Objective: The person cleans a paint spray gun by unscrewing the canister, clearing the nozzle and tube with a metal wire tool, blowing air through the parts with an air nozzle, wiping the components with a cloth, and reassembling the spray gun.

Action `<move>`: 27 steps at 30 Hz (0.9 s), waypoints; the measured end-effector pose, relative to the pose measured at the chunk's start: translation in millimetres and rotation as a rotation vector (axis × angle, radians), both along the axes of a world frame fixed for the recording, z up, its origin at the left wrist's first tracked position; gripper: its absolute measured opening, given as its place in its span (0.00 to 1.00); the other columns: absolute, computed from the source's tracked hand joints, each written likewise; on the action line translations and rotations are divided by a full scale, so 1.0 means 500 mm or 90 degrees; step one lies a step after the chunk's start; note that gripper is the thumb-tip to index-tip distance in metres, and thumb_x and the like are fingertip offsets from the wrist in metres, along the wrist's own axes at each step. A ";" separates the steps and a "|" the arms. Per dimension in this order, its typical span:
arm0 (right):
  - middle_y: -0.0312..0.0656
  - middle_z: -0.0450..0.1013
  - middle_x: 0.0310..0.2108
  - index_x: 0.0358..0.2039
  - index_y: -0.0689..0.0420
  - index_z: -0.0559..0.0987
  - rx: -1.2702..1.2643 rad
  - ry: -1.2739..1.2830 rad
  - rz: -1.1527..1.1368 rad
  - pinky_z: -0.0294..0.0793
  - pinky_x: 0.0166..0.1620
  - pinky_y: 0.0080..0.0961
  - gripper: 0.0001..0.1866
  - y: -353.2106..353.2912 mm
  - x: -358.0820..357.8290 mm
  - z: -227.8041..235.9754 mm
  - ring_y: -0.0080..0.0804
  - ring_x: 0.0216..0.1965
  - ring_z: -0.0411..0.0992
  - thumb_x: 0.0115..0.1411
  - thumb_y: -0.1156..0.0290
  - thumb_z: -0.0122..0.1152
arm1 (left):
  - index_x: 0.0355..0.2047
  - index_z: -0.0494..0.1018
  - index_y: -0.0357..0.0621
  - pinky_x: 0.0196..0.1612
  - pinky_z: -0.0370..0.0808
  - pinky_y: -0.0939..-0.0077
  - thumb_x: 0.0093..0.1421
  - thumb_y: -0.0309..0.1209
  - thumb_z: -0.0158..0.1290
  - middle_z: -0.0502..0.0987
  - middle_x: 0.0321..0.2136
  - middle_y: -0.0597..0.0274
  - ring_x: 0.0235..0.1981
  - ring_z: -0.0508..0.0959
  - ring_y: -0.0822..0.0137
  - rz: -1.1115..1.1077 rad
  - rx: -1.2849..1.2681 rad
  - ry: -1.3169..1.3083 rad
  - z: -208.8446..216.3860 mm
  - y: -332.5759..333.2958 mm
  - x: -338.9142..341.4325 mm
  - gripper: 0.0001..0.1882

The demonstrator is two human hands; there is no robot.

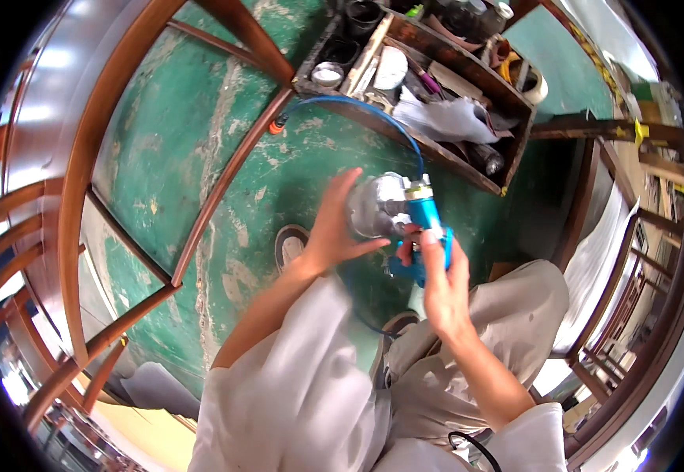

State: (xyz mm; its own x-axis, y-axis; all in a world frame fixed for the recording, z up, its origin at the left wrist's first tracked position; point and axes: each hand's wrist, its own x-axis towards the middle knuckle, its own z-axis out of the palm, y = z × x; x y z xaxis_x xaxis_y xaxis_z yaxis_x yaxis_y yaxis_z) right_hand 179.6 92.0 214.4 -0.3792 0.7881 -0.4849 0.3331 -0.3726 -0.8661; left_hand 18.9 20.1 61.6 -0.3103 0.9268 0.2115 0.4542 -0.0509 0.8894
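Note:
My right hand (441, 275) is wrapped around the handle of a blue spray gun (424, 211). A round, silvery, partly see-through cup (376, 206) sits on the left side of the gun. My left hand (328, 223) is beside this cup, its thumb and fingers spread around the cup's near and left sides. Whether the palm touches the cup I cannot tell. From the gun's top end a thin blue air hose (373, 107) arcs away toward the left.
A wooden tool box (521, 145) with bottles, cans, cloth and sandpaper lies ahead. Brown wooden chair frames (217, 193) stand at the left, and more wooden furniture (586, 228) at the right. Below is a worn green floor (263, 189), with my shoe (290, 245) on it.

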 end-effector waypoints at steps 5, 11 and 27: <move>0.36 0.72 0.27 0.38 0.62 0.74 0.047 -0.051 0.112 0.68 0.38 0.22 0.21 0.015 -0.024 -0.001 0.22 0.31 0.67 0.73 0.54 0.48 | 0.70 0.48 0.37 0.71 0.54 0.52 0.40 0.40 0.76 0.59 0.66 0.47 0.69 0.57 0.43 0.058 -0.030 -0.199 -0.054 -0.001 0.001 0.63; 0.38 0.72 0.31 0.44 0.64 0.76 0.002 -0.034 0.068 0.69 0.42 0.24 0.23 0.010 0.002 -0.036 0.23 0.34 0.67 0.73 0.52 0.48 | 0.72 0.37 0.37 0.73 0.51 0.53 0.36 0.35 0.77 0.49 0.71 0.43 0.72 0.50 0.42 -0.056 -0.053 -0.079 -0.041 -0.048 -0.048 0.73; 0.43 0.74 0.34 0.48 0.67 0.75 -0.019 -0.077 0.142 0.71 0.44 0.26 0.37 0.072 0.110 0.107 0.28 0.37 0.71 0.65 0.38 0.51 | 0.58 0.58 0.52 0.63 0.68 0.36 0.46 0.59 0.71 0.70 0.53 0.62 0.47 0.79 0.62 0.170 0.398 0.434 0.121 -0.047 -0.141 0.48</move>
State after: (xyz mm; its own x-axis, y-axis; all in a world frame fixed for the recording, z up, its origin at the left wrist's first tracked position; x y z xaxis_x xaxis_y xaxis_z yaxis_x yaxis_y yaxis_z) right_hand 234.5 128.2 267.9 -0.4796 0.6761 -0.5594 0.5103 -0.3037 -0.8046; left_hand -51.8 -3.3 122.2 -0.1221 0.5015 0.8565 0.9287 -0.2466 0.2768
